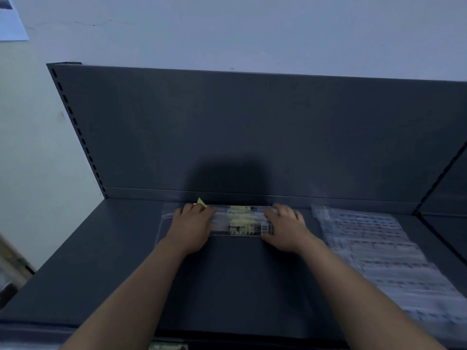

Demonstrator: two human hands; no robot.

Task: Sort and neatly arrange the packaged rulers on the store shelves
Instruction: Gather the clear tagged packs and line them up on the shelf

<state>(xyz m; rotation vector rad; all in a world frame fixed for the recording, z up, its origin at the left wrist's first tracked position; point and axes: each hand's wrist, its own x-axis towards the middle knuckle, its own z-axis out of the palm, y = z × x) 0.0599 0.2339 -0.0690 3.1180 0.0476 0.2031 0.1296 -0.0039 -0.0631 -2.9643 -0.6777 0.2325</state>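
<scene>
A small stack of clear-packaged rulers (241,221) with yellow labels and a barcode lies crosswise at the back of the dark grey shelf (101,261). My left hand (192,224) rests on the stack's left end, fingers lying over the packets. My right hand (286,226) rests on the right end in the same way. A yellow label corner (200,202) sticks up behind my left fingers. A long row of overlapping clear ruler packets (384,251) runs from back to front on the right side of the shelf.
The shelf's dark back panel (252,127) stands directly behind the stack. A slotted upright (75,127) marks the left edge, and a neighbouring shelf section (447,198) begins at the right. A paper sheet (11,20) hangs on the wall at upper left.
</scene>
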